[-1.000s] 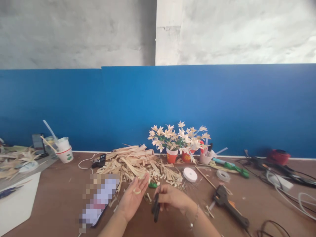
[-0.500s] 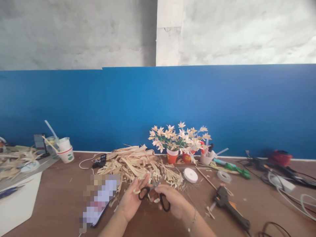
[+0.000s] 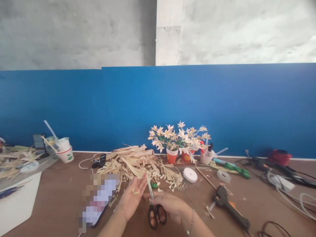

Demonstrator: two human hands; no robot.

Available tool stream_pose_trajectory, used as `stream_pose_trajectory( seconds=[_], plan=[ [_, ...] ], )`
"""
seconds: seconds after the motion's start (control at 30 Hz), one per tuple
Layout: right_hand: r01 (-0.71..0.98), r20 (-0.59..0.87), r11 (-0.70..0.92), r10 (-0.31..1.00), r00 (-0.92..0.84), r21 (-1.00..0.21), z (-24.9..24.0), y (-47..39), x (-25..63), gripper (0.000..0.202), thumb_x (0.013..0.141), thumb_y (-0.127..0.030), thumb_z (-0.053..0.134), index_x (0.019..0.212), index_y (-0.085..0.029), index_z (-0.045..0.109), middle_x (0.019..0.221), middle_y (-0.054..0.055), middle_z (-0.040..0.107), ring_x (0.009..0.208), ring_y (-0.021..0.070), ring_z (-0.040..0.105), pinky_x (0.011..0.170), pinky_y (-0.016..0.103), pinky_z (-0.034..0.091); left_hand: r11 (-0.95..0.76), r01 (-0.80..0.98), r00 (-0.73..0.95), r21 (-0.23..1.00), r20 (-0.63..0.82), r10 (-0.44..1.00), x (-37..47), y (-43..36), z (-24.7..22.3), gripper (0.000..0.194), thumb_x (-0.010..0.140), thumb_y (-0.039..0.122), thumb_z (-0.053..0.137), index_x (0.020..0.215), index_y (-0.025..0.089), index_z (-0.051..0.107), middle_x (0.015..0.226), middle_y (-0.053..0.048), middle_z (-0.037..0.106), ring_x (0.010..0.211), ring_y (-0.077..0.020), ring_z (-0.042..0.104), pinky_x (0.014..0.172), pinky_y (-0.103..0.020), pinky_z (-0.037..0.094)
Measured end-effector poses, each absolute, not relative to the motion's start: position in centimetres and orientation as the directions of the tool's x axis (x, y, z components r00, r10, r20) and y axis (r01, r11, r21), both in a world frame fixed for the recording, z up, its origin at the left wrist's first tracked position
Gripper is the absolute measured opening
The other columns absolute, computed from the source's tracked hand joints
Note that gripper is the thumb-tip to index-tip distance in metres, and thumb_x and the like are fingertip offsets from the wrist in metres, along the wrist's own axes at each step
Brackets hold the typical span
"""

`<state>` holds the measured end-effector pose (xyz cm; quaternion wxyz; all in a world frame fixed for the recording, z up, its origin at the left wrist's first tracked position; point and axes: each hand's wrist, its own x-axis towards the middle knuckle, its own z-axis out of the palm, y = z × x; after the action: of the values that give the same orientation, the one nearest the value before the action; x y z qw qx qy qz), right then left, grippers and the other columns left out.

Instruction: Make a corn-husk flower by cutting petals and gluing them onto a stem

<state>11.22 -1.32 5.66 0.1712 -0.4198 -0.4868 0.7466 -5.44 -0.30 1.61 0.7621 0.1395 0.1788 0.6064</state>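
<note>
The left hand (image 3: 132, 199) lay spread, palm showing, a pale sliver (image 3: 136, 192) resting across it near the finger bases. The grip of the right hand (image 3: 172, 204) was closed on the scissors (image 3: 151, 193), blades apparently together. The step appeared to be trimming; a cut called for parting the blades.

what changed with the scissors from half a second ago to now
The scissors, spread open before, now have their blades together, and their handles have swung toward the wearer; the right hand still has them. The left hand stays palm up with the pale strip; the flowers and glue gun are unmoved.
</note>
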Motion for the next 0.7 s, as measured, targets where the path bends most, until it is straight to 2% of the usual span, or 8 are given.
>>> stream_pose_trajectory(
  seconds=[0.13,0.3,0.43,0.57,0.7],
  plan=[
    [0.235,-0.476,-0.422,0.674,-0.565,-0.876,5.50,-1.50,10.88,0.040,0.072,-0.018,0.044,0.108,-0.012,0.059,0.051,0.000,0.065,0.033,0.0067,0.047,0.035,0.015,0.025,0.223,-0.869,0.194,0.441,-0.111,0.975,-5.30,-0.37,1.65,0.016,0.086,0.015,0.049,0.094,0.011,0.062,0.124,-0.016,0.057,0.124,-0.0216,0.043,0.104,-0.034,0.035],
    [0.244,-0.480,-0.425,0.642,-0.598,-0.872,5.64,-1.79,10.45,0.040,0.063,-0.018,0.044,0.099,-0.011,0.060,0.056,0.003,0.067,0.037,0.0091,0.051,0.035,0.015,0.024,0.238,-0.873,0.210,0.426,-0.113,0.971,-5.23,-0.44,1.93,0.013,0.084,0.015,0.053,0.076,0.012,0.062,0.120,-0.015,0.059,0.122,-0.0221,0.045,0.104,-0.033,0.035],
    [0.246,-0.476,-0.421,0.627,-0.617,-0.873,5.77,-2.00,10.27,0.032,0.059,-0.021,0.046,0.084,-0.011,0.062,0.061,0.006,0.069,0.046,0.0125,0.059,0.033,0.014,0.023,0.250,-0.865,0.229,0.435,-0.102,0.968,-5.06,-0.58,2.13,0.012,0.082,0.015,0.055,0.073,0.011,0.062,0.118,-0.016,0.060,0.122,-0.0234,0.045,0.105,-0.035,0.032],
    [0.215,-0.437,-0.396,0.645,-0.627,-0.893,5.68,-2.04,10.19,0.030,0.059,-0.023,0.046,0.081,-0.011,0.062,0.064,0.006,0.070,0.052,0.0126,0.061,0.034,0.014,0.024,0.264,-0.843,0.227,0.469,-0.134,0.965,-4.72,-0.88,2.37,0.006,0.079,0.013,0.059,0.075,0.011,0.063,0.116,-0.017,0.062,0.119,-0.0231,0.048,0.106,-0.033,0.031],
    [0.213,-0.421,-0.368,0.702,-0.575,-0.905,5.74,-1.98,10.16,0.032,0.061,-0.023,0.042,0.085,-0.011,0.060,0.059,0.004,0.068,0.047,0.0115,0.058,0.033,0.015,0.022,0.242,-0.827,0.191,0.507,-0.151,0.970,-4.74,-0.92,2.48,0.006,0.076,0.012,0.062,0.071,0.012,0.063,0.111,-0.015,0.065,0.117,-0.0227,0.051,0.106,-0.033,0.029]
  ],
)
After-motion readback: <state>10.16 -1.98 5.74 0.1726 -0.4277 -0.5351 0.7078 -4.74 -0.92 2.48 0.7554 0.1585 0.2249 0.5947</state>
